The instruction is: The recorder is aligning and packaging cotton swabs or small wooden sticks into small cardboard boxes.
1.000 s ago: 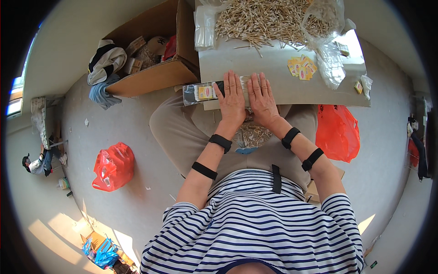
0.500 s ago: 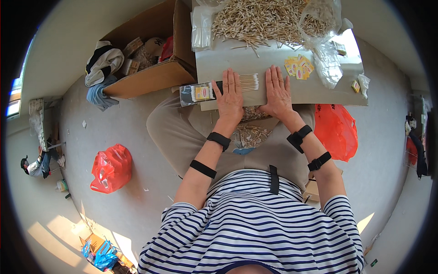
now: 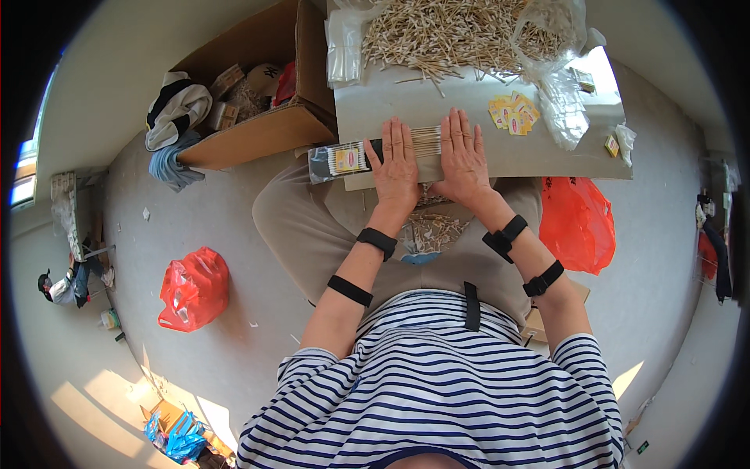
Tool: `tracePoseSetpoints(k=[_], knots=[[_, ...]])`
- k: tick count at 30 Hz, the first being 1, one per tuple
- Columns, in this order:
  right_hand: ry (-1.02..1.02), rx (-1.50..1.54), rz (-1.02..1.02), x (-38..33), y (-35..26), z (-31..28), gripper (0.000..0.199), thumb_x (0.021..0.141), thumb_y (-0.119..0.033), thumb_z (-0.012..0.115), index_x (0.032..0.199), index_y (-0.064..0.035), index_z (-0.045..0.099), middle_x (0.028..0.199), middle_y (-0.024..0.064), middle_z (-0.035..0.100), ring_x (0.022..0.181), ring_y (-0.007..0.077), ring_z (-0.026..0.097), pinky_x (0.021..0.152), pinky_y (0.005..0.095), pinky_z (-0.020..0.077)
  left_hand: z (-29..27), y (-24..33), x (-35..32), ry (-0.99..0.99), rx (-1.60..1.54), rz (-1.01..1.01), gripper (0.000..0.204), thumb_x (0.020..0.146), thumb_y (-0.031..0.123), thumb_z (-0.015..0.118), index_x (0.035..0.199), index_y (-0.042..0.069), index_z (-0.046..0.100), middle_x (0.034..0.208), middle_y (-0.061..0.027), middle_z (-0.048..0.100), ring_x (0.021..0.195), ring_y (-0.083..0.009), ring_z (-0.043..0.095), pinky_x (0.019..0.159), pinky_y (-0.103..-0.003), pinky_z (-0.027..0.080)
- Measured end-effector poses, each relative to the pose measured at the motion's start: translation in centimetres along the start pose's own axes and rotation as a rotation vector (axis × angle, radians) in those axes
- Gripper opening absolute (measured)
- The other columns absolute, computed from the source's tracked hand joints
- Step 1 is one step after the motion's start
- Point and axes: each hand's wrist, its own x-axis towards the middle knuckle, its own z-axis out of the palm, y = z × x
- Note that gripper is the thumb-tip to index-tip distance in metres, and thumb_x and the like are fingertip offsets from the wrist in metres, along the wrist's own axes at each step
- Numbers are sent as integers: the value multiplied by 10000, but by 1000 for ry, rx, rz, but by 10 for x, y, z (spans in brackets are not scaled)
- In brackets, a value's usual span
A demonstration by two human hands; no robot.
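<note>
A flat row of cotton swabs (image 3: 426,142) lies on the pale tabletop (image 3: 414,95), between my two hands. My left hand (image 3: 396,170) rests palm down across the row, fingers stretched out and thumb apart. Under its left side, a clear plastic packet (image 3: 317,166) with a dark strip holds swab tips and a yellow card (image 3: 347,159). My right hand (image 3: 464,162) lies flat over the row's right end, fingers extended and hiding the tips there. Whether the row runs into the packet beneath my left palm is hidden.
A large heap of loose swabs (image 3: 445,35) covers the table's far side. Yellow cards (image 3: 513,115) and clear bags (image 3: 564,117) lie to the right. An open cardboard box (image 3: 250,142) stands left. Red plastic bags (image 3: 195,289) sit on the floor. More swabs lie in my lap.
My right hand has moved left, onto the right end of the swab row, which was uncovered before. My left hand has stayed nearly in place.
</note>
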Motion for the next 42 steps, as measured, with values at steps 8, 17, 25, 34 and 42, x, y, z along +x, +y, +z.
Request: tracePoseSetpoints(k=[8, 17, 25, 34, 42], knots=[[-92, -12, 43, -8, 7, -2, 1414, 547, -399, 943, 1619, 50, 138, 1711, 229, 135, 1608, 381, 89, 1288, 566, 107, -7, 4, 2, -56, -16, -10, 1045, 739, 156, 790, 1614, -23, 246, 1718, -169, 181, 1611, -320, 127, 1242, -689, 36], [44, 9, -106, 1, -3, 20, 1396, 552, -412, 955, 1617, 34, 170, 1705, 228, 156, 1601, 385, 123, 1286, 570, 129, 0, 2, 2, 35, 11, 9, 1077, 699, 174, 820, 1609, -7, 274, 1713, -171, 193, 1606, -324, 146, 1242, -691, 40], [80, 39, -121, 2, -4, 24, 1397, 540, -385, 963, 1620, 19, 173, 1709, 214, 160, 1600, 387, 128, 1289, 543, 151, -20, -14, -6, -121, -36, -18, 1139, 660, 203, 851, 1610, -20, 264, 1713, -189, 183, 1607, -333, 137, 1261, -657, 45], [121, 65, -143, 9, -25, 33, 1287, 612, -353, 935, 1578, 99, 213, 1664, 322, 174, 1566, 503, 131, 1284, 561, 150, -7, -9, -4, -113, 95, -25, 967, 836, 236, 731, 1620, -32, 232, 1721, -188, 155, 1613, -341, 97, 1256, -670, 33], [162, -27, -100, 7, -35, 43, 1118, 717, -286, 867, 1562, 107, 250, 1652, 338, 185, 1559, 521, 130, 1281, 578, 130, 10, -10, -4, 53, 259, -28, 995, 789, 208, 756, 1606, -55, 253, 1715, -214, 149, 1611, -364, 97, 1248, -660, 34]])
